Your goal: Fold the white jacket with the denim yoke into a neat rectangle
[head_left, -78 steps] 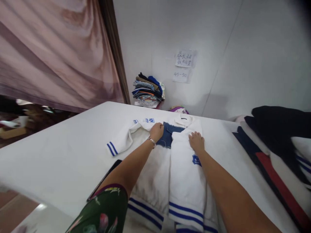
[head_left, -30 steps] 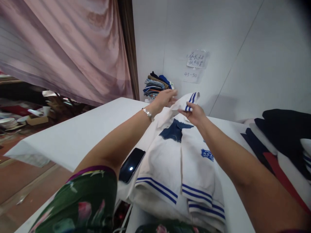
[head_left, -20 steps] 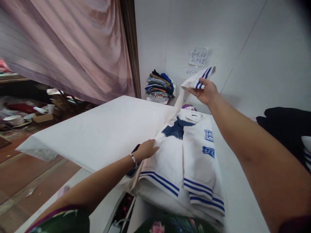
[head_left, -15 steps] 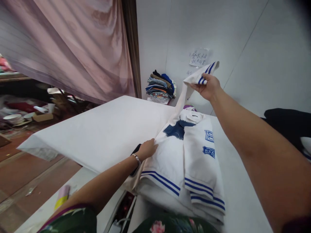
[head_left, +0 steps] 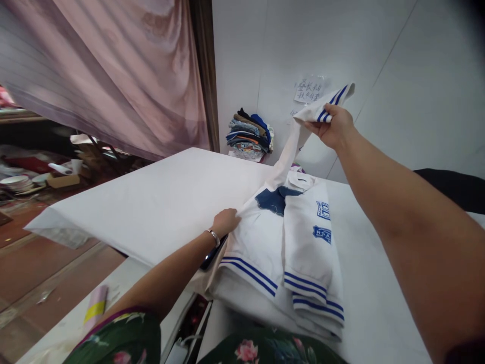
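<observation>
Person stands at the near edge of a white table (head_left: 151, 202), both bare arms extended over it.

Right hand (head_left: 335, 126): raised well above the table, near the wall. Fingers curled shut around the striped cuff (head_left: 335, 101) of a white sleeve (head_left: 290, 151); cuff end pokes out above the fist, two blue bands visible. Sleeve runs taut from the fist down to the shoulder of the white jacket (head_left: 276, 237).

Left hand (head_left: 224, 222): low, at the jacket's left edge. Fingers bent, tips pressed onto or pinching the fabric at the side seam; whether they actually grip cloth or only hold it flat cannot be told from here. Thin bracelet (head_left: 213, 236) on the wrist.

Jacket: lies on the table in front of the person, collar away, hem toward the body. Front panels overlap; right panel bears two blue badges (head_left: 322, 222). A dark blue denim piece (head_left: 275, 198) shows in the open neck area. Hem has double blue stripes and hangs at the table's near edge.

A dark phone (head_left: 212, 255) lies on the table, just beside the jacket's left edge, partly under the left wrist.

Surroundings: stack of folded clothes (head_left: 248, 134) by the far wall; handwritten paper notes (head_left: 308, 91) on the wall, partly behind the raised cuff; pink curtain (head_left: 113, 71) at left; dark garment (head_left: 450, 184) at far right.
</observation>
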Available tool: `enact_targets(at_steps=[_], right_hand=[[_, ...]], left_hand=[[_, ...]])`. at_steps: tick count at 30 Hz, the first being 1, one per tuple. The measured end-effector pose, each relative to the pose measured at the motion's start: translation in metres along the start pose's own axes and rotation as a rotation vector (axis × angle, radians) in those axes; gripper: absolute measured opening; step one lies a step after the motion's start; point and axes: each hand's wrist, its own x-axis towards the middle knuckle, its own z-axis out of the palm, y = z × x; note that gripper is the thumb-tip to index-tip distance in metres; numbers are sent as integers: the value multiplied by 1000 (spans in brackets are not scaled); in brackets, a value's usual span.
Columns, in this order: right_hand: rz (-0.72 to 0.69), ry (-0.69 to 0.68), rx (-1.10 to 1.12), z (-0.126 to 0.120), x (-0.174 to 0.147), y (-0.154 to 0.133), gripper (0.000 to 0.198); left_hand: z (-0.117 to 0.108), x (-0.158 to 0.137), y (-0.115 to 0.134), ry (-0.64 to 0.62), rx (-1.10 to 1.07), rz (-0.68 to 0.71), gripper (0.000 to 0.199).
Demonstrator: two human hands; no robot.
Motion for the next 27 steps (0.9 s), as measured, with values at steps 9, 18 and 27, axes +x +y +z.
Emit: enact_targets(at_steps=[9, 18, 27], right_hand=[[62, 73, 180, -15, -13, -8, 31], [11, 177, 240, -72, -25, -35, 27], [29, 383, 76, -148, -64, -50, 18]], left_hand=[[-2, -28, -8, -174, -456, -26, 39], [-10, -70, 59, -85, -340, 271, 40], [58, -73, 142, -612, -440, 328, 55]])
